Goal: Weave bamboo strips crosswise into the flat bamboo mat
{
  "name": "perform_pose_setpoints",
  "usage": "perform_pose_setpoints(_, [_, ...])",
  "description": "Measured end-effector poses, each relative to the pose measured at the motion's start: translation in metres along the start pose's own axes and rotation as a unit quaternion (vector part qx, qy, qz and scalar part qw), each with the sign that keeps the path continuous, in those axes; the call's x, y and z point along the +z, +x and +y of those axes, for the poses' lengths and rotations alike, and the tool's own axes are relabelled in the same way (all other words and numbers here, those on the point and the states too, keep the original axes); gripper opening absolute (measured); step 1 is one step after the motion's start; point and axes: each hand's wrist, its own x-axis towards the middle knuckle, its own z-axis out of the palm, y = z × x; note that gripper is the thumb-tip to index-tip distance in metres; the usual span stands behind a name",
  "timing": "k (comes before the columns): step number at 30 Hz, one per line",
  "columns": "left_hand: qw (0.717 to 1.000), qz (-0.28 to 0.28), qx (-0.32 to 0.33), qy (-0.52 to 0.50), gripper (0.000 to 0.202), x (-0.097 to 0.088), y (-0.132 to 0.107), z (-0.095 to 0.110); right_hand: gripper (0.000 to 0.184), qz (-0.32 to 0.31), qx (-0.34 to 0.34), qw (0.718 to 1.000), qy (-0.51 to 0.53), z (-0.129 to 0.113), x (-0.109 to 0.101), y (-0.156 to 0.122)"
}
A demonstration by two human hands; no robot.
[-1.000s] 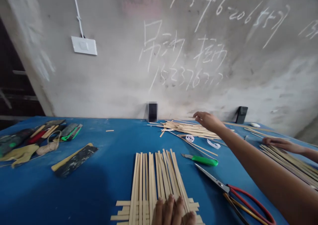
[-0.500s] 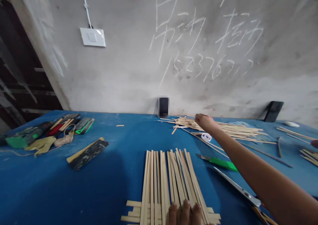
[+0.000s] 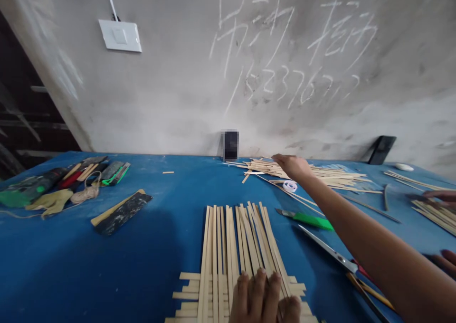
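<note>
Pale crossed strips (image 3: 232, 247) under left fingers (image 3: 258, 289)

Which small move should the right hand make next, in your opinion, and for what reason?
Probably the right hand should draw one strip from the loose pile, because it reaches right to that pile, while the left hand rests on the crossed strips. Whether it already pinches a strip, I cannot tell.

Tan strips (image 3: 232, 247), blue tabletop (image 3: 142, 270), green-handled knife (image 3: 309, 220)
</note>
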Motion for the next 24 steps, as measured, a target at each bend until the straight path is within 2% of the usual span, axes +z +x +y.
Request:
perform_pose_setpoints(3, [0.99,-0.133,0.021,-0.05,0.037,-0.02,0.007,-0.004,0.049,0.006,-0.02,0.999,0.031,0.002,-0.026,-0.052])
perform_pose_setpoints(5, [0.973,-0.21,0.017,-0.09,0.048,-0.032,0.014,-0.006,0.052,-0.005,-0.039,0.997,0.061,0.011,-0.038,-0.106])
perform_pose_setpoints(7, [0.952,-0.278,0.002,-0.129,0.054,-0.044,0.025,-0.008,0.053,-0.034,-0.055,0.988,0.142,0.026,-0.042,-0.167])
perform_pose_setpoints(10, [0.913,-0.368,-0.016,-0.177,0.056,-0.059,0.045,-0.012,0.05,-0.101,0.0,0.971,0.215,0.05,-0.038,-0.253])
perform_pose_setpoints(13, [0.886,-0.416,-0.036,-0.201,0.056,-0.069,0.059,-0.014,0.052,-0.124,0.064,0.959,0.245,0.07,-0.033,-0.31])
perform_pose_setpoints(15, [0.878,-0.433,-0.039,-0.201,0.057,-0.072,0.062,-0.014,0.053,-0.122,0.088,0.953,0.261,0.078,-0.034,-0.331])
perform_pose_setpoints(18, [0.878,-0.439,-0.03,-0.188,0.058,-0.074,0.063,-0.011,0.049,-0.123,0.099,0.944,0.289,0.084,-0.036,-0.345])
perform_pose_setpoints(21, [0.894,-0.414,-0.017,-0.173,0.057,-0.074,0.064,-0.009,0.042,-0.124,0.09,0.939,0.309,0.082,-0.035,-0.349])
perform_pose_setpoints(24, [0.911,-0.384,0.002,-0.153,0.053,-0.075,0.064,-0.008,0.042,-0.125,0.067,0.938,0.318,0.074,-0.035,-0.348])
